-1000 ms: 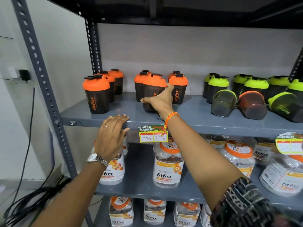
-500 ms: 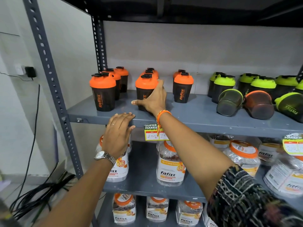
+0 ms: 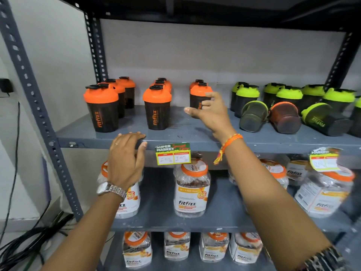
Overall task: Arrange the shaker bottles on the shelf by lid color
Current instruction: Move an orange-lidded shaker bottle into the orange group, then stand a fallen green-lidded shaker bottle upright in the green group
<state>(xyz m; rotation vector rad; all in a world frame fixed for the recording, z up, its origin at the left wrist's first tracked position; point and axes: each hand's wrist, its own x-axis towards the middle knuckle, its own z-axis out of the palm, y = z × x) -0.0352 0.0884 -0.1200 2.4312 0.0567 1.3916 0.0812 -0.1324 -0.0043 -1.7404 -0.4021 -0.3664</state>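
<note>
Shaker bottles [image 3: 158,108] sorted for the most part on the upper shelf [image 3: 195,137]: orange lids in three upright files from 9 to 12 o'clock, green lids [image 3: 287,94] upright toward 2 o'clock. Left undone, by the look of it: three bottles tipped on their sides at 3 o'clock, among them one orange-lidded bottle [image 3: 285,118] lying between a green-lidded neighbour [image 3: 253,119] and another green one [image 3: 324,120], so on the wrong side of the colour split. Probably most of the way through, with those three to stand up and the orange stray to carry over.

Right hand [image 3: 212,112] raised at 12 o'clock just before the third orange file, grip open, fingers loosely curled, holding nothing; contact with the front bottle [image 3: 197,94] there not clear. Left hand [image 3: 125,159] at 7 o'clock, fingers draped over the front lip of that shelf, grip flat and empty.

Bottles dark and see-through, apparently empty. Lower shelves stocked with clear plastic jars [image 3: 192,190], orange-capped, filled with something dark at the top. Yellow price tag [image 3: 172,154] hung on the shelf edge.
</note>
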